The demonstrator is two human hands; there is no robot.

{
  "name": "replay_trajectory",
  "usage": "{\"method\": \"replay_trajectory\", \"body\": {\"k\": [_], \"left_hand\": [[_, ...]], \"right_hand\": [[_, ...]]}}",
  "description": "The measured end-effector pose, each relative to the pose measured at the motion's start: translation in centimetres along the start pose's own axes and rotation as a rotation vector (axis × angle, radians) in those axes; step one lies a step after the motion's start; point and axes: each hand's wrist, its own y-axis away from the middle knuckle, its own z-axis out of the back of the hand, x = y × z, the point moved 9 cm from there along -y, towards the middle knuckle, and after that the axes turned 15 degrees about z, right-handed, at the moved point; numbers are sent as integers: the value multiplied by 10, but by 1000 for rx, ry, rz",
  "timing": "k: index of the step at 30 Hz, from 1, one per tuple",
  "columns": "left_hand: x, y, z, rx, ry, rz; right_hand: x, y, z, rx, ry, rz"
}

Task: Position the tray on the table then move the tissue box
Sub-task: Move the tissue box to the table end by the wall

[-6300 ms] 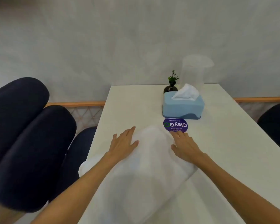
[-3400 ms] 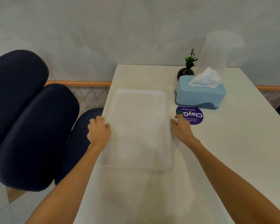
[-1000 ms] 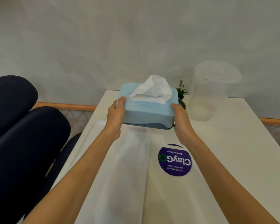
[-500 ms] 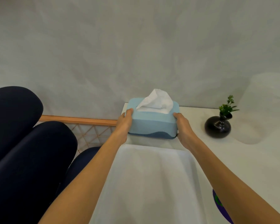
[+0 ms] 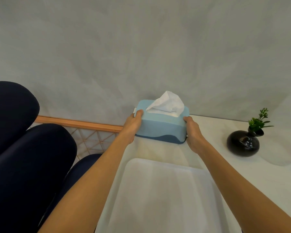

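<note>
A light blue tissue box [image 5: 161, 126] with a darker blue base and a white tissue sticking out of its top stands at the far left corner of the white table [image 5: 259, 179], close to the wall. My left hand [image 5: 133, 125] grips its left end and my right hand [image 5: 192, 133] grips its right end. Nearer to me, a white rectangular tray [image 5: 165, 195] lies flat on the table between my forearms, apart from the box.
A small black round vase with a green sprig [image 5: 244, 142] stands on the table to the right of the box. Dark blue padded chair backs [image 5: 23, 157] fill the left side. A wooden rail [image 5: 77, 122] runs along the grey wall.
Both hands carried the tissue box from the table's right side, up over the tray, to the far left corner; in the last half second it has stayed by the wall in my grip.
</note>
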Motion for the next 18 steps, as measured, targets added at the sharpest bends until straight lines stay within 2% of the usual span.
{"method": "replay_trajectory", "body": {"k": [13,18], "left_hand": [[-10,9,-1,-35,-4,-34],[-16,47,4,-102,-29,-127]], "right_hand": [[16,3,3,43,23,14],[34,20,22,46,136,107]]}}
